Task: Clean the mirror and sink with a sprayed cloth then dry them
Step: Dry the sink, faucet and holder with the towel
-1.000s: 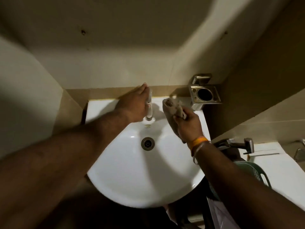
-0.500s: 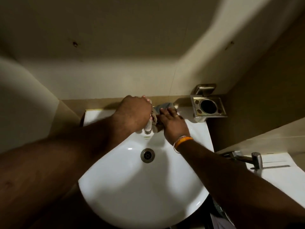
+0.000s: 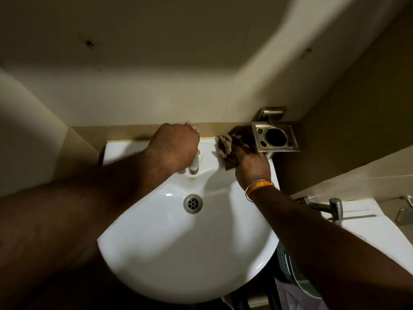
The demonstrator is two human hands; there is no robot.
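Now right hand (image 3: 250,162), fingers curling round cloth (image 3: 226,151), wiping sink (image 3: 178,253) back ledge under holder (image 3: 276,137), having shifted right from tap (image 3: 194,163). Left hand (image 3: 176,148) still curling round tap. Tap area likely done; ledge corner in progress.

Right hand (image 3: 250,163) carried cloth (image 3: 225,148) from the tap to sink's (image 3: 178,253) back-right corner
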